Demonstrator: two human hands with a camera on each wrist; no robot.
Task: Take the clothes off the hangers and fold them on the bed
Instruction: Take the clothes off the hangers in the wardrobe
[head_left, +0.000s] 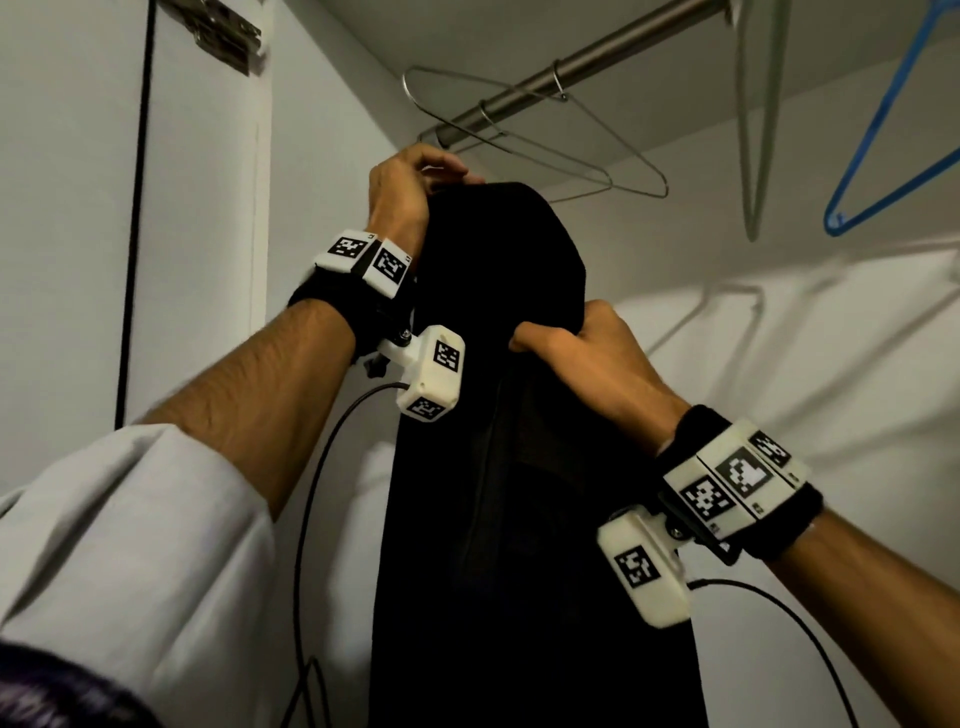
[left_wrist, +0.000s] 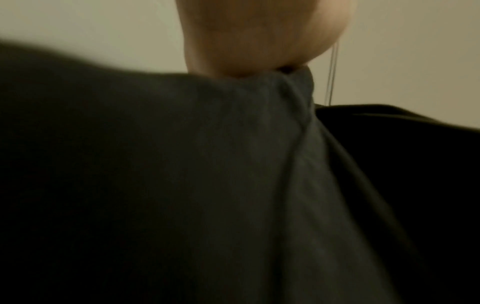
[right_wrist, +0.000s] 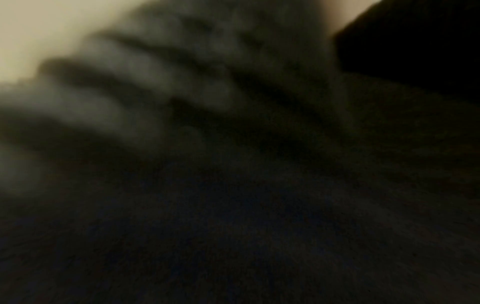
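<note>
Both hands (head_left: 571, 348) around black garment (head_left: 509, 467)

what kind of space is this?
Likely inside a wardrobe or closet: a grey metal hanging rail, bare wire hangers and a blue plastic hanger on it, and a black garment held up.

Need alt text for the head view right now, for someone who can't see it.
Both hands hold a black garment in a closet: left hand at its top, right hand gripping lower. Behind, empty wire hangers and a blue hanger hang from the rod.
</note>
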